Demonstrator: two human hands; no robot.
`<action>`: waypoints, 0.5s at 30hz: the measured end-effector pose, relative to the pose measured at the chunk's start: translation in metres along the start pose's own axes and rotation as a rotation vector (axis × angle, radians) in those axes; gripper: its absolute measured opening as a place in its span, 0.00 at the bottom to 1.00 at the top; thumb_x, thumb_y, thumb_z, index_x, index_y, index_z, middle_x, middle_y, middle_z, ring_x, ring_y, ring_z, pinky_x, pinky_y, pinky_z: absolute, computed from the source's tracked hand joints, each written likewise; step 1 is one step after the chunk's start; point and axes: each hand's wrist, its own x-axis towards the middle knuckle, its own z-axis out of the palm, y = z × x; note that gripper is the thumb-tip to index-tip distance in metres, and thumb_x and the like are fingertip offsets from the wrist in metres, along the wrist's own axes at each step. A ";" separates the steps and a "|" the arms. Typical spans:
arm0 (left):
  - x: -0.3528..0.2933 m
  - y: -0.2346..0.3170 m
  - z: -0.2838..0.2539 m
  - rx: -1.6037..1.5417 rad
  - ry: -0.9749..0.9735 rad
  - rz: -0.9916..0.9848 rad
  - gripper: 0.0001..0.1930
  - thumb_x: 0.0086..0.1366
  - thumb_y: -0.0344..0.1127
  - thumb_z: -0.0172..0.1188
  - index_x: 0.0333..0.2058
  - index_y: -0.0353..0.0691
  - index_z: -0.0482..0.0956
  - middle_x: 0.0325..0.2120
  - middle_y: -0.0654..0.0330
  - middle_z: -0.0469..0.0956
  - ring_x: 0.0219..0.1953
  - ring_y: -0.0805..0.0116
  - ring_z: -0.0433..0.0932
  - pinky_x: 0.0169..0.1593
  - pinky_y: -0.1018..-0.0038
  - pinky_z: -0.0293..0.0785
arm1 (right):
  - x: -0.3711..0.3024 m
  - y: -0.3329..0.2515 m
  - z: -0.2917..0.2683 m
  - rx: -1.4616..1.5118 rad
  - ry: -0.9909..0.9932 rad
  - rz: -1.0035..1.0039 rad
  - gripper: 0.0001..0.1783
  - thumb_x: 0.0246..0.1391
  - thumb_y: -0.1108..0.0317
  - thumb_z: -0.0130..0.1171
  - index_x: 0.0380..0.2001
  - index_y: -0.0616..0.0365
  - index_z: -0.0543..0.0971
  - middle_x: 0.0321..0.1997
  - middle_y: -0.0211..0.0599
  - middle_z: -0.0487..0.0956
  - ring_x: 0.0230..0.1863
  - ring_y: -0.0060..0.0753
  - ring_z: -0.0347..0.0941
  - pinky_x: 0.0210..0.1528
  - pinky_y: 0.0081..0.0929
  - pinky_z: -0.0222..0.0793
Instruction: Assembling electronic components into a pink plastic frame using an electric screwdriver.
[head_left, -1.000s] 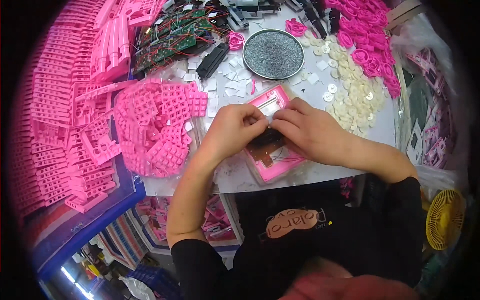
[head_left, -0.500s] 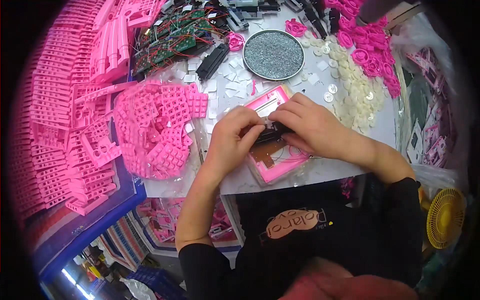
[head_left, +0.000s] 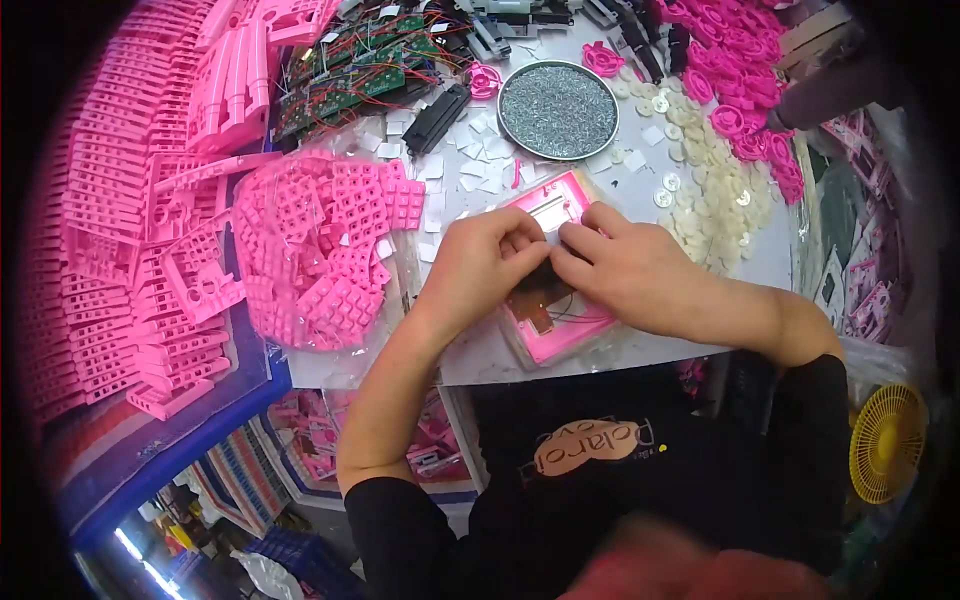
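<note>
A pink plastic casing lies tilted on the white table in front of me, with a whitish panel at its far end and a brown board in its near half. My left hand is closed over the casing's left side, thumb and fingers pinched. From the other side my right hand reaches in, its fingers curled and pressed together close to the left thumb. Whatever sits between the fingertips is hidden by them. A thin dark wire curves over the casing below my right hand.
Beyond the casing stands a round dish of small metal screws. Left of it are a black module, scattered white squares and green circuit boards. Pink keypads fill a clear bag; stacked pink frames rise far left. Cream discs spread at right.
The black part between my hands has dropped from sight behind my fingers. My fingertips have come closer together, and a dark tool at the upper right hangs lower in view.
</note>
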 end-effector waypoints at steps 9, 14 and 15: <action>0.014 0.008 -0.005 0.108 -0.093 -0.011 0.09 0.61 0.32 0.67 0.35 0.31 0.83 0.21 0.65 0.79 0.24 0.81 0.74 0.30 0.78 0.72 | 0.002 -0.031 -0.005 -0.531 -0.070 -0.065 0.18 0.45 0.64 0.61 0.38 0.66 0.82 0.33 0.39 0.76 0.42 0.41 0.70 0.29 0.24 0.72; 0.008 0.006 -0.001 0.107 -0.032 0.025 0.09 0.60 0.32 0.66 0.33 0.30 0.83 0.20 0.63 0.79 0.24 0.80 0.74 0.30 0.77 0.72 | 0.007 -0.021 -0.010 -0.446 -0.267 -0.199 0.20 0.45 0.63 0.60 0.39 0.67 0.82 0.33 0.41 0.77 0.42 0.44 0.70 0.29 0.26 0.69; 0.008 0.003 0.001 0.083 -0.013 0.035 0.09 0.60 0.32 0.66 0.32 0.30 0.83 0.20 0.63 0.79 0.25 0.80 0.74 0.30 0.77 0.72 | 0.007 -0.018 -0.011 -0.436 -0.323 -0.254 0.20 0.45 0.63 0.60 0.38 0.67 0.82 0.34 0.42 0.77 0.42 0.44 0.70 0.29 0.26 0.69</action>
